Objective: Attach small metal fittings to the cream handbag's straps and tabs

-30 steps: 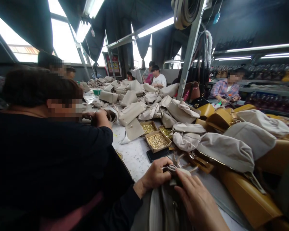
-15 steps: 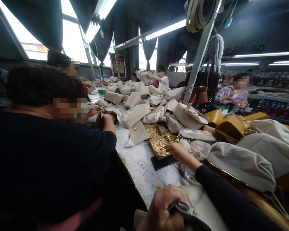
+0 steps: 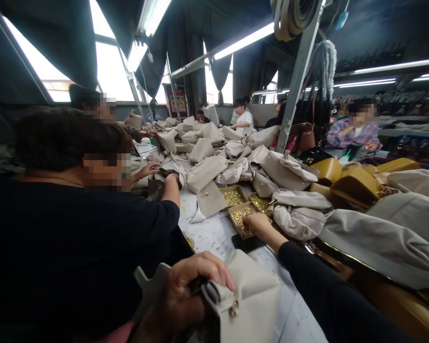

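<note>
Close to the camera, my left hand grips a beige handbag by its upper edge, thumb hidden and fingers wrapped over the material. A small gold fitting shows on the bag beside my fingers. Farther out, my right hand dips into a shallow cardboard box of small gold metal pieces. Its fingers are bent together among the pieces; their tips are hidden, so whether one is caught between them cannot be seen.
Two more boxes of gold pieces, one at left and one at right, adjoin it. A black phone-like slab lies under the near box. Beige bags pile up behind; yellow bags lie right. A co-worker in black sits close left.
My left hand has shifted left and up with the beige bag, and more of the bag now shows. My right hand stays at the box, its fingers deeper among the gold pieces.
</note>
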`<state>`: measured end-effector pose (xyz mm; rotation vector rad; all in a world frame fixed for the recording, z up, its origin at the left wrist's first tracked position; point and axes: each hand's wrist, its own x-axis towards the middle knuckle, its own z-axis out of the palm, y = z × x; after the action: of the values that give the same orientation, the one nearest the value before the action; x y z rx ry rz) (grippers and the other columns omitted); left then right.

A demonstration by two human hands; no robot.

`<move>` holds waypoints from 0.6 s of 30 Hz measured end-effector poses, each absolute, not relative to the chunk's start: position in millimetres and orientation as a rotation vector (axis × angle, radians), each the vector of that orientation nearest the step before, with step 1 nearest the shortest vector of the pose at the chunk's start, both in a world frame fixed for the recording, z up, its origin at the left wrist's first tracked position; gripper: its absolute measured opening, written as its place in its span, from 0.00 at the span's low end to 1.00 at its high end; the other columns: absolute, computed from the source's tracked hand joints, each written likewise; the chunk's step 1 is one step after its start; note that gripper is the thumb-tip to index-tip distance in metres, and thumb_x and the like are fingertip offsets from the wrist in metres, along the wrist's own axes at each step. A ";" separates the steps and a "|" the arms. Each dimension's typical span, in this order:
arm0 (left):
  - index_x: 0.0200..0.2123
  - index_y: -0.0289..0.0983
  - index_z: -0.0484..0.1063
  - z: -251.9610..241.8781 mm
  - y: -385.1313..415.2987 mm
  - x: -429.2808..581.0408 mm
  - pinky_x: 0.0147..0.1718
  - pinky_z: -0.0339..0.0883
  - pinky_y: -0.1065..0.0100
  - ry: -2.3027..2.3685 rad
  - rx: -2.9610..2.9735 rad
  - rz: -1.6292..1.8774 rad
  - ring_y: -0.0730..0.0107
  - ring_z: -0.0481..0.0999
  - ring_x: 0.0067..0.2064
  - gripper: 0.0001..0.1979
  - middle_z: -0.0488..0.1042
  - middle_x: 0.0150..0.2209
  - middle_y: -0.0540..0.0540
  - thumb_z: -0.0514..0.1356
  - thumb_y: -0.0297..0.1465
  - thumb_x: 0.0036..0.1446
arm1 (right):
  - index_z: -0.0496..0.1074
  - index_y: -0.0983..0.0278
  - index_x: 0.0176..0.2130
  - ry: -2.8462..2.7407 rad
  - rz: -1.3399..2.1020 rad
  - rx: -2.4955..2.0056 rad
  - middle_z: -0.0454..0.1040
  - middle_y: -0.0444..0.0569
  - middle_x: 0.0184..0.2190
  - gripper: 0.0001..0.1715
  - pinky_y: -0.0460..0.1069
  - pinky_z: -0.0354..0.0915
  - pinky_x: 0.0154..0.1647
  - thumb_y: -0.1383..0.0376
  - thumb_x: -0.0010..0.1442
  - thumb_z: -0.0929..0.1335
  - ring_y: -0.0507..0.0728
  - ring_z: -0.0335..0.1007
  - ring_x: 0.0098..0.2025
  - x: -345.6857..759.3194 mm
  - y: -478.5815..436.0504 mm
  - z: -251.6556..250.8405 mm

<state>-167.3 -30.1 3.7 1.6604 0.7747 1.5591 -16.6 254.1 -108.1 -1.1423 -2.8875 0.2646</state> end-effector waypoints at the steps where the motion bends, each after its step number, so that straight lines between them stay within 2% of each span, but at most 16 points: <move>1: 0.37 0.36 0.75 -1.1 -26.8 -159.1 0.38 0.77 0.66 0.745 1.654 1.530 0.63 0.82 0.38 0.08 0.80 0.37 0.44 0.67 0.20 0.57 | 0.76 0.65 0.46 -2.845 0.300 -1.138 0.78 0.50 0.47 0.12 0.59 0.73 0.53 0.58 0.70 0.70 0.59 0.76 0.49 -14.2 252.4 -107.9; 5: 0.37 0.37 0.75 -28.6 -17.5 -123.7 0.38 0.78 0.65 0.632 1.501 1.613 0.62 0.83 0.38 0.09 0.80 0.37 0.44 0.68 0.19 0.56 | 0.77 0.65 0.40 -2.607 0.501 -1.113 0.79 0.49 0.43 0.10 0.58 0.71 0.52 0.59 0.69 0.71 0.58 0.76 0.47 -4.2 246.2 -108.2; 8: 0.37 0.37 0.76 -40.9 -14.2 -111.3 0.39 0.79 0.64 0.620 1.399 1.722 0.63 0.83 0.39 0.09 0.78 0.36 0.47 0.69 0.20 0.56 | 0.78 0.65 0.39 -2.374 0.691 -1.099 0.81 0.49 0.39 0.07 0.54 0.71 0.48 0.64 0.66 0.70 0.57 0.76 0.42 2.8 242.9 -107.6; 10: 0.38 0.37 0.77 -42.1 -13.4 -109.5 0.40 0.79 0.63 0.637 1.388 1.746 0.63 0.83 0.39 0.09 0.78 0.36 0.47 0.69 0.21 0.57 | 0.79 0.64 0.39 -2.200 0.836 -1.082 0.82 0.50 0.36 0.09 0.51 0.70 0.44 0.64 0.63 0.69 0.56 0.76 0.38 8.5 240.7 -105.0; 14: 0.39 0.37 0.76 -39.7 -15.5 -107.4 0.44 0.79 0.60 0.676 1.432 1.768 0.63 0.83 0.42 0.08 0.77 0.37 0.48 0.68 0.21 0.58 | 0.80 0.66 0.38 -1.863 1.123 -0.999 0.82 0.50 0.32 0.17 0.50 0.69 0.37 0.56 0.57 0.69 0.56 0.75 0.33 27.2 230.7 -89.1; 18: 0.41 0.37 0.75 -38.9 -23.5 -101.5 0.45 0.80 0.58 0.717 1.540 1.770 0.62 0.83 0.42 0.08 0.77 0.39 0.47 0.66 0.20 0.60 | 0.82 0.65 0.41 -1.638 1.313 -0.877 0.83 0.52 0.35 0.23 0.51 0.71 0.38 0.51 0.54 0.73 0.57 0.76 0.35 60.4 196.4 -51.4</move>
<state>-101.5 -23.5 -38.9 1.5395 0.7171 1.7700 60.4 196.4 -51.4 -0.8771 -1.6377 1.3127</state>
